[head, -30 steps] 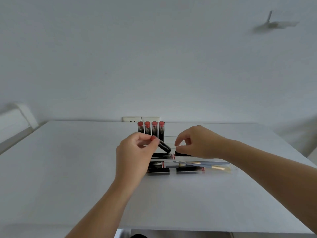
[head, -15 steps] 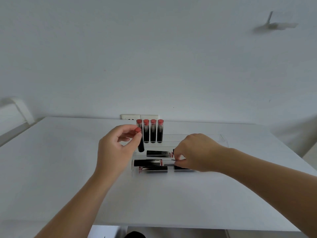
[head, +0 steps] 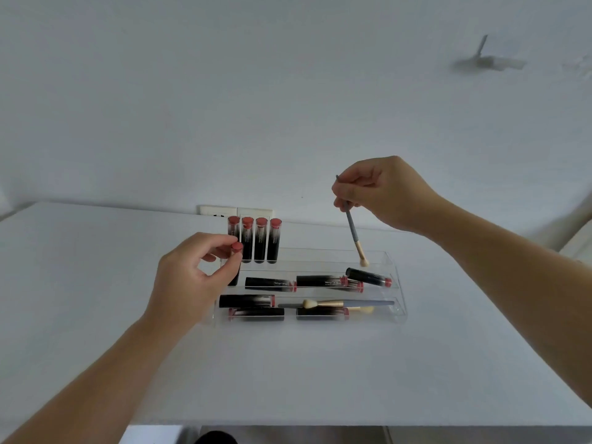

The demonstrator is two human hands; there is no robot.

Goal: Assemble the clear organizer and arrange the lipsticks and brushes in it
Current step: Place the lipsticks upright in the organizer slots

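Clear organizer (head: 395, 285) sits mid-table on the white table (head: 96, 283), a stepped acrylic tray with three tiers, long side facing the camera. Back tier: four lipsticks (head: 261, 240) upright in a row at the left end, black tubes with red tops, touching or nearly so. Left hand (head: 189, 280) pinches a fifth lipstick (head: 236, 264) by its red cap between thumb and index, tube upright, lower end down in the left end of the middle tier; other fingers loosely curled. Middle tier also holds lying lipsticks: one (head: 270, 284) with white lettering on the tube, looks like "Hong Fang" but too small to be sure, another (head: 322, 281) with the same print, and one (head: 368, 277) tilted at the right end, red end pointing right. Front tier: lying lipsticks at left (head: 246, 300) and along the front wall (head: 256, 314), (head: 322, 312), plus a brush (head: 346, 303) lying lengthwise, gold ferrule, grey handle, pale bristles pointing left; a second pale brush tip just behind it. Right hand (head: 384, 193) raised above the organizer's right half, fingertips gripping the grey handle of a small brush (head: 354, 233), bristle end hanging down, tip just above or at the back tier, cannot tell if touching. Wall socket plate (head: 235, 211) behind the upright lipsticks.
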